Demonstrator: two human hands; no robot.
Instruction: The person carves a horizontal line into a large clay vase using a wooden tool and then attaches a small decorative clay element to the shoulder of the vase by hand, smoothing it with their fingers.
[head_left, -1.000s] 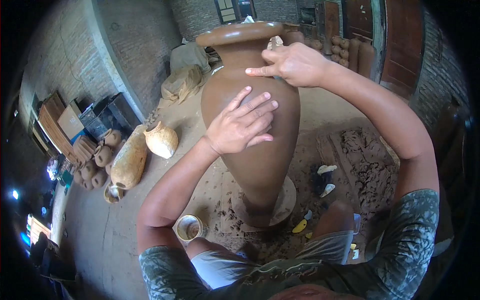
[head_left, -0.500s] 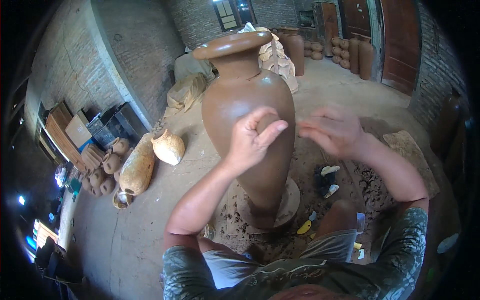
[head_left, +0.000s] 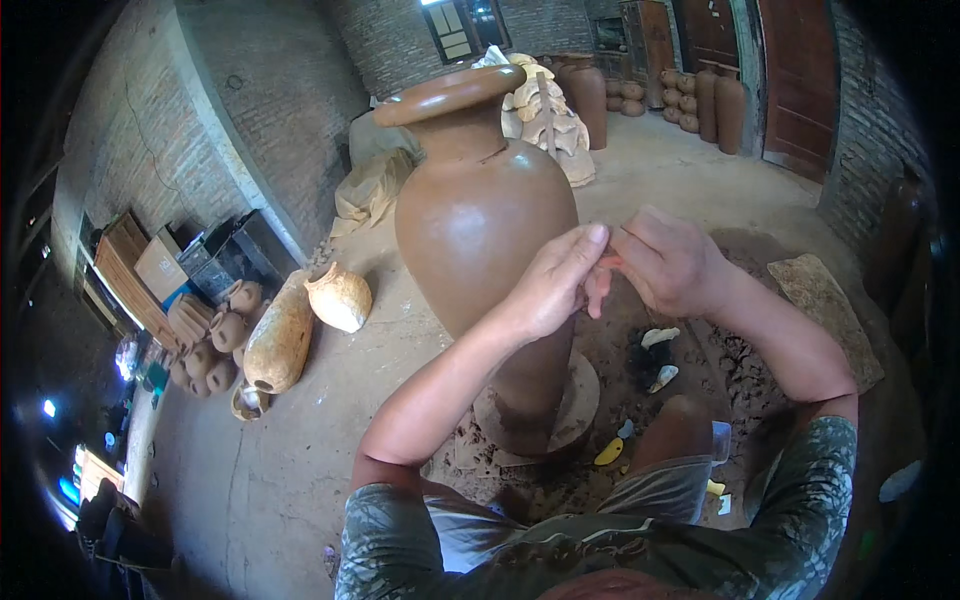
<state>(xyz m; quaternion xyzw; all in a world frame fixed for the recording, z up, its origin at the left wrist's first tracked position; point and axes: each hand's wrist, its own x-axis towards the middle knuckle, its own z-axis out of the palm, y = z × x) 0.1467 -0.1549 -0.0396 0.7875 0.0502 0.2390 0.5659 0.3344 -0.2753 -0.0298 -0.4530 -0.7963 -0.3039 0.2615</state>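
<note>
In front of the tall brown vase (head_left: 480, 215), left hand (head_left: 556, 283) by right hand (head_left: 675, 262)

The vase stands on a round base (head_left: 580, 400), behind the hands. Fingers curl in close; I cannot tell whether either grip is holding something. Any touch on its smooth, damp-looking wall is best kept light and even. No brand, label or writing is legible.

We note brick walls (head_left: 150, 135), a pale post (head_left: 222, 130) rising at left, and a grey-brown floor (head_left: 290, 480). We record a window (head_left: 452, 32) at the rear, a reddish-brown door (head_left: 800, 90) at right, bright light (head_left: 49, 408) far left.
</note>
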